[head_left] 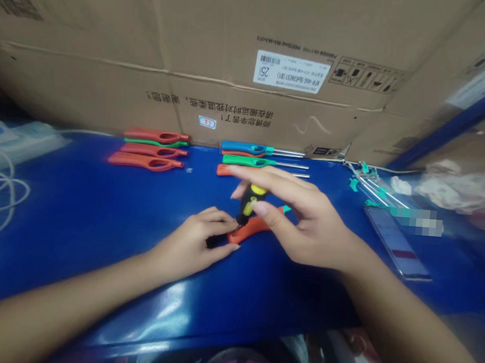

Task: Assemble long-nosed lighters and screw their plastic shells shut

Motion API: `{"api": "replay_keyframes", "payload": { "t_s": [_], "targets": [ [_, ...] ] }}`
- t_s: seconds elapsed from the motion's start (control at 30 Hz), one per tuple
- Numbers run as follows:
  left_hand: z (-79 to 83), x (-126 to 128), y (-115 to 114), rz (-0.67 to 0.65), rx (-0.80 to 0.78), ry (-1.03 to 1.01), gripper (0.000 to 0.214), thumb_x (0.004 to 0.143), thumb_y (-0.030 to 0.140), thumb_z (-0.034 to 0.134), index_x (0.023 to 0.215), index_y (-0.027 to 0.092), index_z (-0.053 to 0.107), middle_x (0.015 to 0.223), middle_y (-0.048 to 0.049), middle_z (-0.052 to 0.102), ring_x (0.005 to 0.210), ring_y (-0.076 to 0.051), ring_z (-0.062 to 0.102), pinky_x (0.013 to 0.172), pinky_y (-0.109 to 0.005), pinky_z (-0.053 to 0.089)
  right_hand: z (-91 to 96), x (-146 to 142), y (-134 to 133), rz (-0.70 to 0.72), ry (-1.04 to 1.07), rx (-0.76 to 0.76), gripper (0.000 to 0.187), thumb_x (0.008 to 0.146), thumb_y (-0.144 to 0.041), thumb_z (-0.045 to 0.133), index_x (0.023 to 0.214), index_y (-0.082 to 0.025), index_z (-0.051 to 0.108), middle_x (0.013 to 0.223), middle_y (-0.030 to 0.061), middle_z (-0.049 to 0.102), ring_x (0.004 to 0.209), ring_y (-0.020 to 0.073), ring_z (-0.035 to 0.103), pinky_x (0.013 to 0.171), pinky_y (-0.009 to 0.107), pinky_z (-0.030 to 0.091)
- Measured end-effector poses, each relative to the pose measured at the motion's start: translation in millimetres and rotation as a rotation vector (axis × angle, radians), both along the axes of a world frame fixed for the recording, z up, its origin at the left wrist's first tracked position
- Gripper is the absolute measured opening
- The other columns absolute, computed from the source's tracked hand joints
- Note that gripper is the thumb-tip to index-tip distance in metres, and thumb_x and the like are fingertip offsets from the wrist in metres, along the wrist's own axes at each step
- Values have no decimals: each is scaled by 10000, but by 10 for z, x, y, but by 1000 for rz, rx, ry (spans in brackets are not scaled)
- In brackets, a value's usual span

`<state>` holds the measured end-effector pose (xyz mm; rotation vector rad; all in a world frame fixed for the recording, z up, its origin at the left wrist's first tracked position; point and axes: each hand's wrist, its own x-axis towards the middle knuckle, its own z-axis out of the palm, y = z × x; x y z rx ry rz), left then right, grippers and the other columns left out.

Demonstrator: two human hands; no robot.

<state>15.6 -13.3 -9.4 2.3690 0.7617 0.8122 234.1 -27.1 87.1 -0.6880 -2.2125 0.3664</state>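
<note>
My right hand (310,223) has its thumb and fingers closed round a short black-and-yellow screwdriver (247,205). The tool is nearly upright, its lower end at the near end of an orange-red lighter (256,226) lying on the blue table. With its fingers and thumb, my left hand (193,239) grips that same end of the lighter. A teal piece shows at the lighter's far end; my right hand hides part of the body. Several tiny metal screws (189,170) lie farther back, beside a group of red and green lighter handles (145,162) without metal tubes.
Behind my right hand lie lighters with metal tubes (244,161). Loose metal tubes with teal parts (372,186) and a phone (397,244) are at the right. White cable (11,185) coils at the left. A large cardboard box (211,45) stands along the back.
</note>
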Motion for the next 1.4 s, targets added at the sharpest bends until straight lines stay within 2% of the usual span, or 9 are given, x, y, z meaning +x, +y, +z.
{"api": "replay_keyframes", "payload": {
  "t_s": [0.17,0.3,0.4,0.53,0.6,0.73,0.9,1.03,1.4],
  "targets": [
    [-2,-6,4,-2,-1,9,242,930,250,680,1165,214,725,1103,-54,726,1030,-193,656,943,-340,532,15,26,7,-135,39,155,181,858,-241,776,1002,-178,687,946,45,707,926,174,661,863,311,556],
    [21,-37,8,22,8,57,411,928,240,657,1337,199,632,1110,-70,712,1024,-195,651,940,-348,534,88,110,45,-227,231,-87,95,887,-268,737,929,-209,675,888,9,653,674,122,639,609,261,559],
    [70,-77,23,38,34,133,503,920,219,623,1420,206,562,1134,-73,698,1029,-202,642,939,-357,542,139,342,129,-383,332,-81,90,897,-290,713,902,-224,651,848,-1,628,570,108,601,513,255,524],
    [158,-124,43,64,78,291,560,899,188,583,1456,207,517,1291,-105,646,1172,-251,611,1033,-424,516,56,874,314,-699,51,213,126,887,-323,707,885,-232,620,872,33,638,749,187,624,666,321,537],
    [190,-135,47,81,89,361,555,903,191,565,1455,199,513,1367,-118,607,1241,-275,583,1080,-464,489,-42,1149,408,-842,-155,255,110,895,-288,669,890,-223,581,910,65,632,863,233,623,800,375,525],
    [198,-125,54,98,106,420,501,943,270,560,1440,214,523,1390,-120,588,1267,-294,561,1100,-497,472,-237,1540,551,-1138,-444,-85,116,872,-190,616,948,-209,530,1076,136,606,1057,291,586,950,412,463],
    [184,-65,64,85,98,424,406,1005,357,505,1384,224,557,1294,-119,597,1151,-276,586,1021,-457,507,-382,1771,626,-1173,-622,-419,221,874,-156,635,1086,-152,574,1098,160,633,1033,263,619,918,368,485],
    [226,-34,67,63,65,433,313,1019,341,472,1281,217,589,1215,-109,601,1071,-261,574,960,-424,510,-414,1821,635,-1152,-757,-693,332,961,-332,641,1240,-155,603,1202,99,646,1018,216,654,876,412,563],
    [248,-59,314,120,41,347,356,1008,428,460,1206,185,628,1147,-115,619,1066,-269,584,978,-444,491,-342,1765,541,-1132,-842,-856,371,975,-368,627,1286,-167,600,1292,110,620,1090,234,646,914,447,566]
  ]
}}
